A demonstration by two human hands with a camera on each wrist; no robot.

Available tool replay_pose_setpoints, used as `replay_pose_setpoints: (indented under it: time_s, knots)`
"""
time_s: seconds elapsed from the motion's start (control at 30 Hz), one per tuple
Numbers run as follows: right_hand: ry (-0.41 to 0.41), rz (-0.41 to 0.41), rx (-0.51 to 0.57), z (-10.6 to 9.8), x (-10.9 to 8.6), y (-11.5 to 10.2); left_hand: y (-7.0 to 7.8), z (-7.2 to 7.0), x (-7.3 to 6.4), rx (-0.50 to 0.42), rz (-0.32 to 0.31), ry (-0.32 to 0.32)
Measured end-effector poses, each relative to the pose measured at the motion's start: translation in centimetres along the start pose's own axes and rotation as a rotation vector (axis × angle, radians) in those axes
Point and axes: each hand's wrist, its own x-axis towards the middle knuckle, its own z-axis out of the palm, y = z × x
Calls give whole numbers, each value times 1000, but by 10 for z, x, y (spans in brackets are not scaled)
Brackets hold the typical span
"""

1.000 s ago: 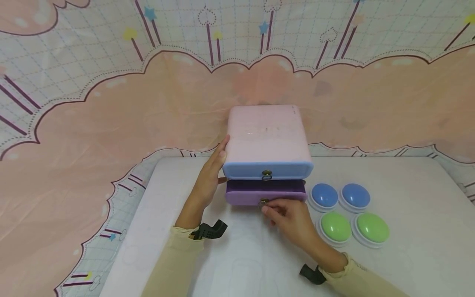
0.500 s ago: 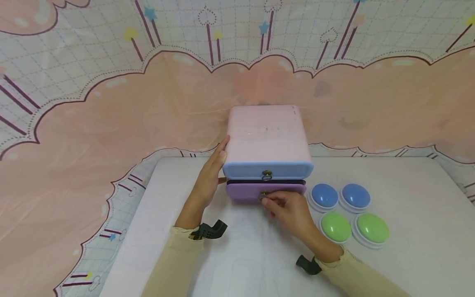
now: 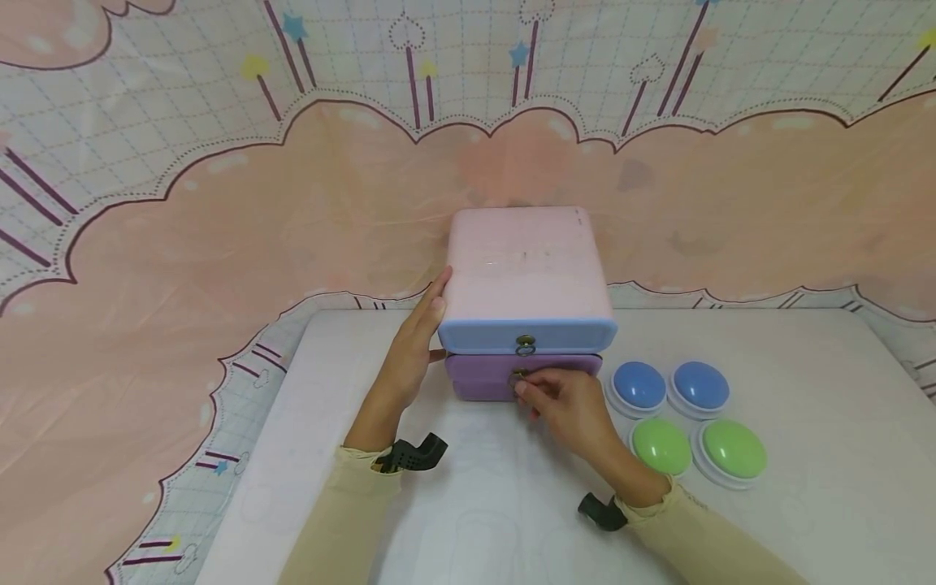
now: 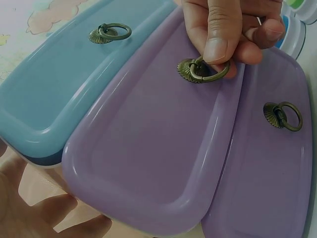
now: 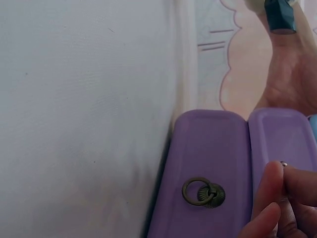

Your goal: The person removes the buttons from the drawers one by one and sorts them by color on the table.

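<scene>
A small drawer cabinet [image 3: 526, 260] with a pink body stands on the table. Its blue top drawer [image 3: 483, 335] sits above a purple middle drawer [image 4: 148, 129] and a purple bottom drawer [image 5: 208, 148], each with a bronze ring pull. With thumb and fingers, my right hand [image 3: 574, 410] pinches the ring pull [image 4: 210, 77] of the middle drawer. That drawer's front lies nearly in line with the other fronts. My left hand [image 3: 409, 349] rests against the cabinet's left side, fingers stretched along it. The bottom drawer's ring pull [image 5: 198, 192] hangs free.
Right of the cabinet, two blue push lights [image 3: 639, 385] and two green ones [image 3: 734, 448] with white rims sit in two rows on the white table [image 3: 475, 504]. Behind stands a patterned peach cloth backdrop [image 3: 329, 219].
My right hand has pushed the purple middle drawer inward, and the dark gap under the blue drawer has closed up. The left hand has stayed on the cabinet's side.
</scene>
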Motion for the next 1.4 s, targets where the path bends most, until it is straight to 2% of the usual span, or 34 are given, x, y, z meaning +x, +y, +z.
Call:
replay_pose_setpoints:
  time_s: [0.7, 1.1, 1.4]
  knots:
    - [33, -15, -17, 1, 4, -1, 2, 1, -1, -15, -8, -10]
    - [-20, 49, -22, 1, -2, 5, 1, 1, 0, -15, -8, -3]
    - [-55, 61, -57, 1, -5, 16, 1, 0, 0, -18, -9, -4]
